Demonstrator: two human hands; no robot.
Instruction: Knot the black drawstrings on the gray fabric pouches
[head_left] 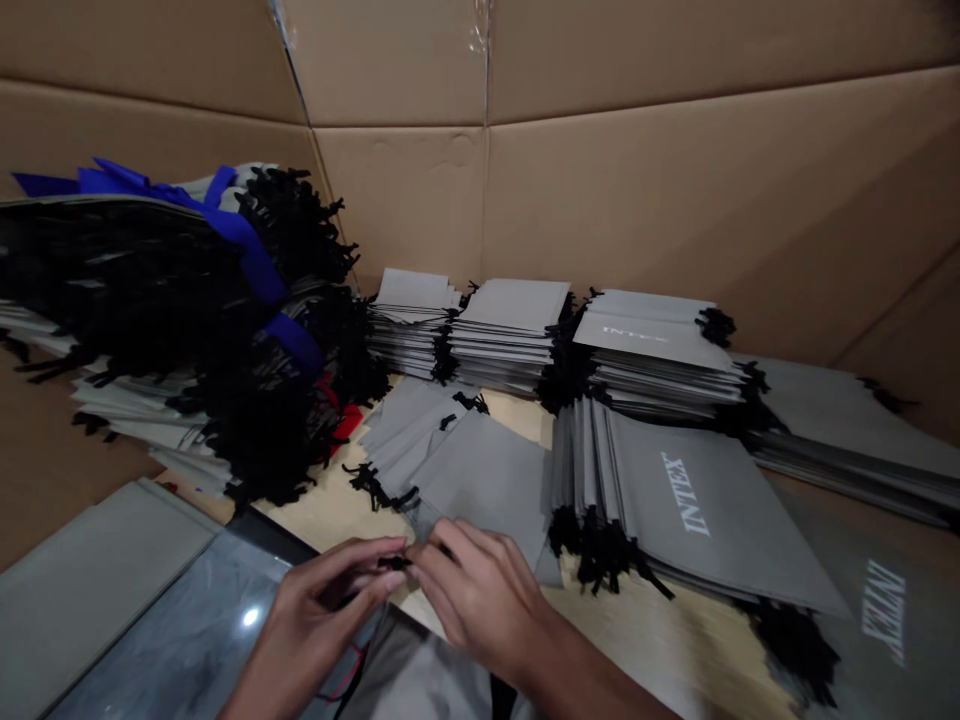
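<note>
My left hand (319,610) pinches a short piece of black cord (393,563) between thumb and fingers, low in the middle of the view. Against it, my right hand (480,590) has its fingers closed at the cord's other end. My fingers hide most of the cord and whatever it is attached to. Just beyond the hands lies a grey drawstring bag (487,480), with more grey bags (409,430) fanned out beside it. To the right, a leaning row of grey bags printed INTEX (712,510) shows knotted black cord ends (596,550).
Three stacks of grey bags (510,305) stand along the cardboard wall (637,200). At left rises a tall heap of bundled bags with black cords (150,290) and blue straps (255,250). A grey flat panel (105,580) lies at lower left, by a shiny marbled surface (195,620).
</note>
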